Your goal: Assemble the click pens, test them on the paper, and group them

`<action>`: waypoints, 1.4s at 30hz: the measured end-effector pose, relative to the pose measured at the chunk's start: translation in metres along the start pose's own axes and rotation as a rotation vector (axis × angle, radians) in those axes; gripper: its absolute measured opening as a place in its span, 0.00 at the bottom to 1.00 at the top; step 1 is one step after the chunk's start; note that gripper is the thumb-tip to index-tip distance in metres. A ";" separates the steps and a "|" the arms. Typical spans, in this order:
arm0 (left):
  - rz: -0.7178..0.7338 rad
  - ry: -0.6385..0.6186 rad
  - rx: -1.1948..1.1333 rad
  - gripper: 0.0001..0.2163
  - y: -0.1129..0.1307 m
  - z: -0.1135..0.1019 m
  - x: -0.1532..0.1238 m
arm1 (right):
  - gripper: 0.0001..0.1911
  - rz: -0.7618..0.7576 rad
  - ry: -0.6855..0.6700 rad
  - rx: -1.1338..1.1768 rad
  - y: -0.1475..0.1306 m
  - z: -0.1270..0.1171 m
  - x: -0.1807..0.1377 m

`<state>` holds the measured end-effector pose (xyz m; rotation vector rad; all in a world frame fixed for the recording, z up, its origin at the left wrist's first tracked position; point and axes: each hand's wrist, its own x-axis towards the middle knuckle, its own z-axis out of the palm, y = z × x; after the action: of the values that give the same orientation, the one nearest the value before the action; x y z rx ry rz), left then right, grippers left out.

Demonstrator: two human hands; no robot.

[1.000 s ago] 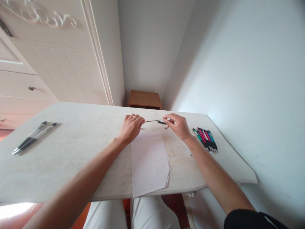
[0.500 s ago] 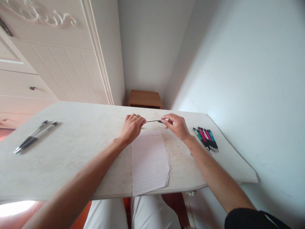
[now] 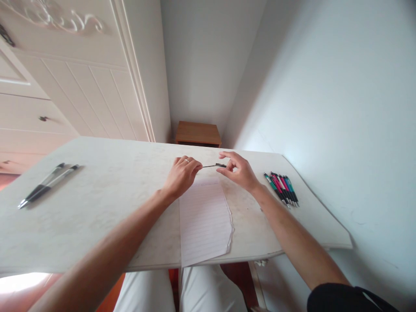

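My left hand (image 3: 182, 175) is closed in a pinch on the left end of a thin dark pen refill (image 3: 209, 166), held just above the far end of a lined sheet of paper (image 3: 203, 216). My right hand (image 3: 238, 171) pinches a small black pen part (image 3: 221, 165) at the refill's right end, with its other fingers spread. Both hands hover over the white table (image 3: 107, 195).
Two black and silver pens (image 3: 45, 184) lie at the table's left. A row of several pink, teal and black pens (image 3: 282, 188) lies at the right. A brown wooden stand (image 3: 197, 133) is beyond the table, a white wall to the right.
The hands have drawn slightly closer together, shortening the visible length of refill between them. The right hand's fingers have lifted and spread a little.
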<state>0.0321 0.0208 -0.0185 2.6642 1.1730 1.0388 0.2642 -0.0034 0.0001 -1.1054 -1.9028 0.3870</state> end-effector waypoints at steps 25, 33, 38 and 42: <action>-0.010 -0.321 -0.172 0.12 -0.055 -0.024 -0.004 | 0.11 0.033 0.050 0.074 0.012 -0.008 0.003; -0.061 -0.257 -0.186 0.10 -0.055 -0.021 -0.004 | 0.10 0.016 0.050 0.081 0.011 -0.010 0.004; -0.181 -0.193 -0.405 0.11 -0.041 -0.023 0.000 | 0.09 -0.009 0.043 0.092 0.005 -0.012 0.003; -0.225 -0.196 -0.466 0.12 -0.032 -0.028 0.002 | 0.08 -0.031 0.039 0.104 -0.001 -0.014 0.003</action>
<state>-0.0038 0.0393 -0.0053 2.1630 1.0121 0.8618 0.2739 -0.0043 0.0102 -1.0070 -1.8427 0.4383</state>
